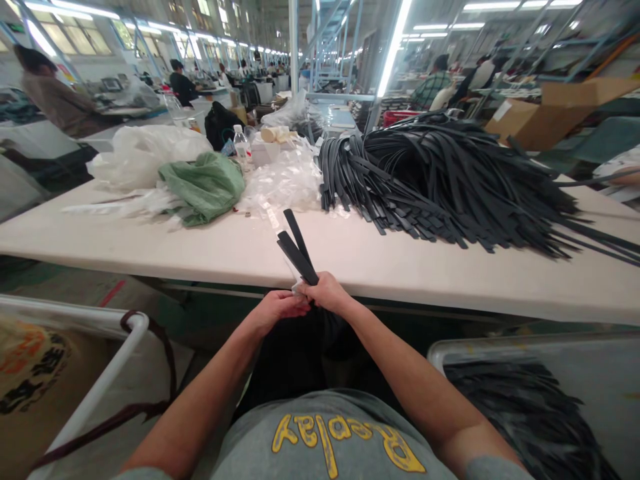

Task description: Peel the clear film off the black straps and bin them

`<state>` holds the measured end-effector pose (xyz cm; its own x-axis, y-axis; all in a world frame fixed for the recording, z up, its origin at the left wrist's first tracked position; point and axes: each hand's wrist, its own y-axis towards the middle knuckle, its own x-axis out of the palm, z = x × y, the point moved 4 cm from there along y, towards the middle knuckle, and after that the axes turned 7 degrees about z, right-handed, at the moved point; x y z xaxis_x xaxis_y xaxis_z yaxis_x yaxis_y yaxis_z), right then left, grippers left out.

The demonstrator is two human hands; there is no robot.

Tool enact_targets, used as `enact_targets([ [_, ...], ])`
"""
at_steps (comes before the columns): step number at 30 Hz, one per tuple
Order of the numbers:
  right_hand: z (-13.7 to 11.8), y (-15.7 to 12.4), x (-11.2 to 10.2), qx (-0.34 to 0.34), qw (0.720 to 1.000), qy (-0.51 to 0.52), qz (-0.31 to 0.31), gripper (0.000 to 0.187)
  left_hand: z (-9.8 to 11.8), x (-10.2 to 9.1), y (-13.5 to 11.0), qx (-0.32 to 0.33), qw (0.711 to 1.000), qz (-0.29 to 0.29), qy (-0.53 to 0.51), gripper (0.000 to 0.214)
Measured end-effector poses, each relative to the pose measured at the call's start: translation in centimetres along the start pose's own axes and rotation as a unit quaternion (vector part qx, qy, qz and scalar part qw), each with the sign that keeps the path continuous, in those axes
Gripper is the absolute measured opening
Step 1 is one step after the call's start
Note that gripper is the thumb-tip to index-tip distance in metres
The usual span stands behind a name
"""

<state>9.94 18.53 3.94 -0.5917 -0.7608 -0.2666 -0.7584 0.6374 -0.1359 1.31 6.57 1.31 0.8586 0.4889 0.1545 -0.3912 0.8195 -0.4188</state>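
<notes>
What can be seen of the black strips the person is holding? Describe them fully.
The black strips are a few flat, narrow, matte bands, rubbery or leathery in look. They fan upward, tilted left, over the table edge. The right hand grips their lower ends; the left hand touches the base, where a whitish scrap shows.

Bare table (210, 250) ahead; strap pile (450, 180) blocks right, bags (200, 183) left.

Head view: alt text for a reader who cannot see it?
The right hand grips a few flat black strips pointing up at the near edge of a pale table, the left hand touching their lower ends. A heap of black strips lies right, a crumpled green bag left.
</notes>
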Motion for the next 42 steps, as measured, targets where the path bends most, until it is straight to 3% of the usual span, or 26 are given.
enact_targets([
  [3,0.6,-0.9,-0.8,0.001,1.0,0.029,-0.001,0.028,-0.2,0.0,0.3,0.004,0.999,0.03,-0.034,0.044],
  [7,1.7,-3.4,-2.1,0.016,0.995,0.094,0.004,0.06,-0.1,0.5,0.5,0.009,0.987,0.083,-0.135,0.043],
  [10,2.5,-5.2,-2.7,0.041,0.989,0.141,0.02,0.064,0.0,1.5,0.4,0.027,0.979,0.109,-0.173,0.044],
  [13,2.8,-6.3,-2.9,0.058,0.983,0.17,0.035,0.059,0.5,3.0,-0.3,0.083,0.986,0.085,-0.117,0.039],
  [18,2.8,-6.3,-2.2,0.055,0.977,0.205,0.023,0.054,1.6,5.7,-2.2,0.167,0.986,-0.007,-0.021,0.032],
  [20,2.9,-5.9,-1.9,0.055,0.975,0.212,0.03,0.054,1.9,6.1,-2.6,0.201,0.979,-0.006,0.027,0.029],
  [23,3.0,-5.8,-1.7,0.054,0.974,0.221,0.018,0.058,2.1,5.4,-2.5,0.229,0.969,0.044,0.083,0.029],
  [28,3.3,-8.0,-2.4,0.046,0.975,0.216,-0.028,0.045,2.4,2.2,-1.2,0.176,0.97,0.156,-0.066,0.029],
  [31,4.1,-10.1,-2.9,0.068,0.974,0.214,-0.018,0.041,2.6,1.6,-0.7,0.157,0.959,0.16,-0.175,0.03],
  [35,4.8,-12.4,-3.7,0.103,0.977,0.183,0.045,0.036,1.7,2.4,-0.6,0.043,0.941,0.15,-0.3,0.025],
  [38,4.6,-13.7,-4.6,0.09,0.984,0.107,0.109,0.031,1.2,3.0,-0.9,-0.018,0.929,0.153,-0.336,0.016],
  [42,3.6,-14.8,-5.6,-0.026,0.982,-0.047,0.18,0.02,1.4,3.0,-1.2,-0.029,0.936,0.144,-0.32,0.012],
])
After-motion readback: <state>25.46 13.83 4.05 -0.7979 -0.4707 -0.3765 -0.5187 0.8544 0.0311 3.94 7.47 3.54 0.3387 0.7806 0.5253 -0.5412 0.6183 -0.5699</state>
